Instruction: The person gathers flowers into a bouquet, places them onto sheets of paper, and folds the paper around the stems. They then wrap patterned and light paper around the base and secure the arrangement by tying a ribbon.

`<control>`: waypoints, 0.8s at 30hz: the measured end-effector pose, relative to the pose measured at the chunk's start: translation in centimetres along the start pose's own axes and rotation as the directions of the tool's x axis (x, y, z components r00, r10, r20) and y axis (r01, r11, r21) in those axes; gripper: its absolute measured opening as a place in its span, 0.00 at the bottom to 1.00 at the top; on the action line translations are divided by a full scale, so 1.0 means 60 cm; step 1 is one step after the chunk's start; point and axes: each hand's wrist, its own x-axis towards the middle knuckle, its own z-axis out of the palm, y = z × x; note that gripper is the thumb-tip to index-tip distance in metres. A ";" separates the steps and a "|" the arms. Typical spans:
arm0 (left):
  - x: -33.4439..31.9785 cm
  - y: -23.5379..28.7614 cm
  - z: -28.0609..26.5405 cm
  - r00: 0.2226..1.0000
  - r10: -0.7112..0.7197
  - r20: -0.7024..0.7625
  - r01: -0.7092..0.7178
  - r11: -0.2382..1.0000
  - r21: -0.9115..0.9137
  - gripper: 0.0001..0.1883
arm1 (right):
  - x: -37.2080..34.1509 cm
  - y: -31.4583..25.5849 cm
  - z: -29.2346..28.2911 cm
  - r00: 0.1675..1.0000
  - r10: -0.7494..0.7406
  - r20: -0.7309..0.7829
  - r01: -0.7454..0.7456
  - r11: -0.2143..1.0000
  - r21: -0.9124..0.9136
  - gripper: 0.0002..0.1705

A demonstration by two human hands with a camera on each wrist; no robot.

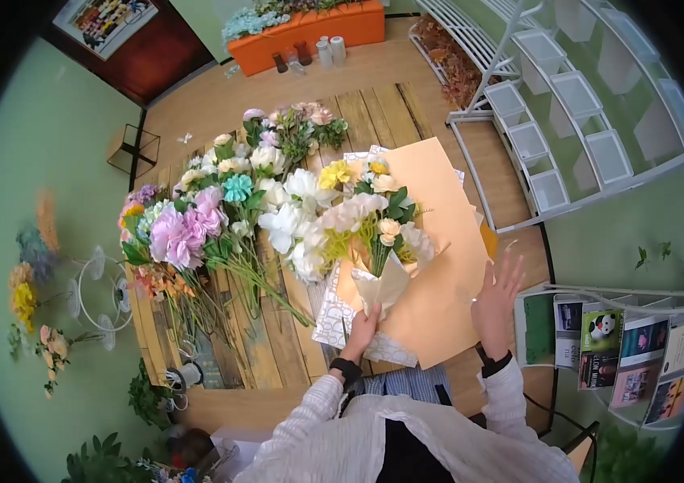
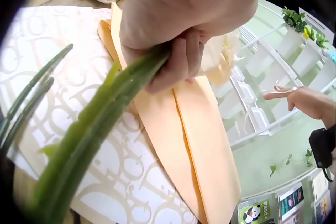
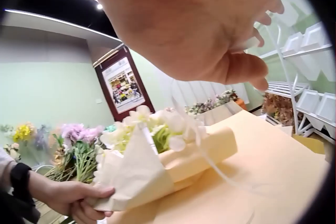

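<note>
My left hand (image 1: 360,334) grips the gathered base of a bouquet in cream wrapping paper (image 1: 382,290). In the left wrist view, thick green stems (image 2: 100,124) stick out below that fist. The bouquet has pale peach roses (image 1: 388,232), white blooms and green leaves, and lies over a large peach paper sheet (image 1: 446,298). My right hand (image 1: 496,306) is raised at the sheet's right edge, fingers spread and apart from the bouquet. A thin whitish strip (image 2: 281,91) shows across its fingers in the left wrist view and trails down, blurred, in the right wrist view.
Patterned white paper (image 1: 334,314) lies under the peach sheet on the wooden table (image 1: 285,346). Loose artificial flowers (image 1: 189,229) are heaped on the left, and a spool (image 1: 189,374) stands at the near left corner. White shelving (image 1: 511,145) and a magazine rack (image 1: 543,322) are on the right.
</note>
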 end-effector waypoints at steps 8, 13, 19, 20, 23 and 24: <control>-0.014 0.017 -0.014 0.997 0.078 -0.013 -0.075 0.986 0.146 0.25 | -0.023 0.010 0.037 0.999 -0.035 -0.019 0.035 0.999 -0.004 0.28; -0.039 0.043 -0.008 0.925 0.319 -0.206 -0.233 0.905 0.355 0.15 | -0.007 -0.013 0.006 0.979 -0.203 0.023 0.183 0.924 0.336 0.22; -0.057 0.125 -0.009 0.851 0.450 -0.270 -0.258 0.807 0.531 0.13 | -0.008 -0.064 -0.014 0.944 -0.277 0.177 -0.038 0.441 0.896 0.14; -0.057 0.128 -0.014 0.850 0.449 -0.276 -0.255 0.809 0.529 0.13 | -0.007 -0.076 -0.032 0.952 -0.305 0.031 0.101 0.407 0.908 0.13; -0.046 0.127 -0.028 0.815 0.533 -0.225 -0.295 0.718 0.631 0.12 | 0.018 -0.122 -0.129 0.895 -0.400 -0.199 0.392 0.488 0.780 0.14; -0.031 0.108 -0.032 0.774 0.605 -0.185 -0.340 0.645 0.685 0.10 | 0.017 -0.143 -0.149 0.827 -0.532 -0.183 0.472 0.477 0.742 0.15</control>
